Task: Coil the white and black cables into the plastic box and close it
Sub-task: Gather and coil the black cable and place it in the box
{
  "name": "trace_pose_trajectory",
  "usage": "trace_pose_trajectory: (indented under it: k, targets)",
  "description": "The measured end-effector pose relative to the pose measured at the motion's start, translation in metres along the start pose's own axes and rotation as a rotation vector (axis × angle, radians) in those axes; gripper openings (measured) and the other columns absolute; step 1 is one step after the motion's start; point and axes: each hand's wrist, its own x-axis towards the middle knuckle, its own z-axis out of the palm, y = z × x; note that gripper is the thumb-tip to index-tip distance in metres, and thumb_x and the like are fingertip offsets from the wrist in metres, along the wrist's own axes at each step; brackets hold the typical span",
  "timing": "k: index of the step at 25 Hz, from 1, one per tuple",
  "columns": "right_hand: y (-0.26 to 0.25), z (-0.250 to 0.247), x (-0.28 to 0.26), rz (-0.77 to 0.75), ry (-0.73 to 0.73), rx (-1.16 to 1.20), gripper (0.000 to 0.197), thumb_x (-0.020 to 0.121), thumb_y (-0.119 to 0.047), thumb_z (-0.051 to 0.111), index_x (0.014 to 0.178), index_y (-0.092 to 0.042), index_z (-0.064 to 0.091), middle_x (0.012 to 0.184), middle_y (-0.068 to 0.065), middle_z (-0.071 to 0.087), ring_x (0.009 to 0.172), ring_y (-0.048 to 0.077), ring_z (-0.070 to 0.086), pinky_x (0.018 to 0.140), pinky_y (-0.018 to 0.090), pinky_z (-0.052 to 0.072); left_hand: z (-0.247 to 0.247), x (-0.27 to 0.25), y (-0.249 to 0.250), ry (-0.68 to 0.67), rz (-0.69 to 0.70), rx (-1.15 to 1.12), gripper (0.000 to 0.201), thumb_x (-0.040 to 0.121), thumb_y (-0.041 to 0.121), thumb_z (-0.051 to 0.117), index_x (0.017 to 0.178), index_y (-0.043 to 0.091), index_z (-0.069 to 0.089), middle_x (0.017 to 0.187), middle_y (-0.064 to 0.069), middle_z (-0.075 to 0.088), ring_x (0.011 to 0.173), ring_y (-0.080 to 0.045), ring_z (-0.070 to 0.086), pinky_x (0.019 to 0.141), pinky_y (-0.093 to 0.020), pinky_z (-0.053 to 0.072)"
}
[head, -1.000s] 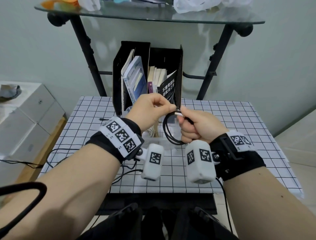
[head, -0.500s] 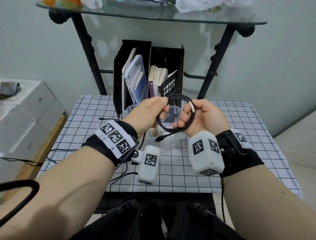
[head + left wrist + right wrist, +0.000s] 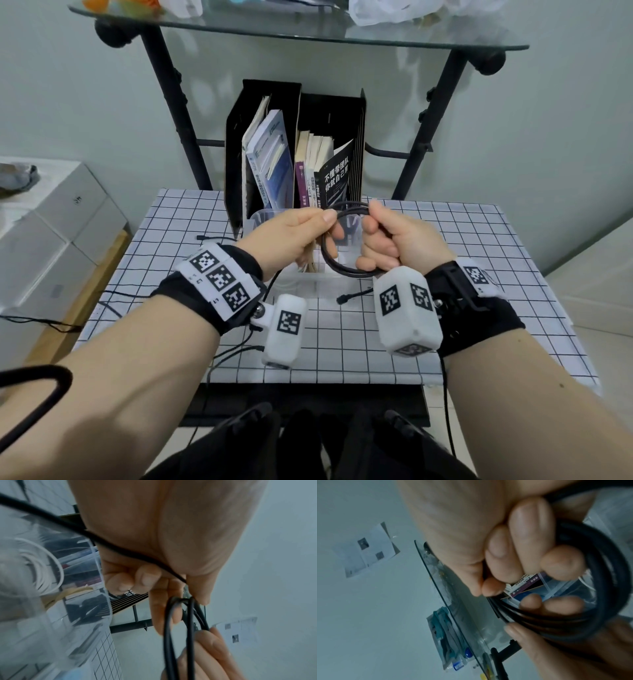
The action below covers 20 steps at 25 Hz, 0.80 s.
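Over the checked table (image 3: 445, 260), at 6 o'clock from the file rack (image 3: 301, 113), a clear box (image 3: 294, 284) stands open with the white cable (image 3: 42, 566) coiled inside, and above it both hands hold up the black cable (image 3: 342, 269) as a coil. The left hand (image 3: 291, 236) pinches the coil's 12 o'clock side, the right hand (image 3: 400, 240) is curled round its 3 o'clock side, and a plug end (image 3: 342, 298) dangles at 6 o'clock. My judgement: the black coil is nearly wound; next tuck in the tail, lower the coil into the box without letting it spring, then fit the lid, which I cannot pick out.
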Motion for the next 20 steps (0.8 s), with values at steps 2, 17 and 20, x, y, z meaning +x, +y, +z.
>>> trace_pose_trajectory:
  k: [2,17,20]
  targets:
    - [0.0,-0.002,0.0,-0.048,0.018,0.138,0.041,0.101,-0.034,0.038,0.067,-0.014,0.047,0.036,-0.005,0.024,0.029,0.009,0.021,0.041,0.023,0.038,0.004,-0.003,-0.006,0.053,0.012,-0.07,0.036,0.101,0.032,0.037,0.093,0.01,0.065,0.083,-0.009,0.063,0.047,-0.012,0.037,0.052,-0.028,0.035]
    - [-0.009,-0.015,0.007,-0.179,0.213,0.564,0.044,0.102,-0.036,0.037,0.064,-0.015,0.045,0.036,-0.005,0.024,0.028,0.011,0.022,0.038,0.018,0.035,0.02,-0.013,-0.034,0.008,-0.15,0.087,0.012,0.091,0.028,0.06,0.099,0.02,0.065,0.076,0.008,0.062,0.058,-0.009,0.053,0.062,-0.019,0.047]
    - [-0.006,-0.014,0.006,-0.088,0.161,0.45,0.043,0.101,-0.035,0.037,0.064,-0.015,0.044,0.034,-0.005,0.025,0.026,0.009,0.022,0.035,0.018,0.032,0.018,-0.008,-0.027,0.095,-0.152,-0.107,0.004,0.09,0.013,0.061,0.091,0.014,0.064,0.071,0.002,0.064,0.051,-0.007,0.052,0.055,-0.017,0.047]
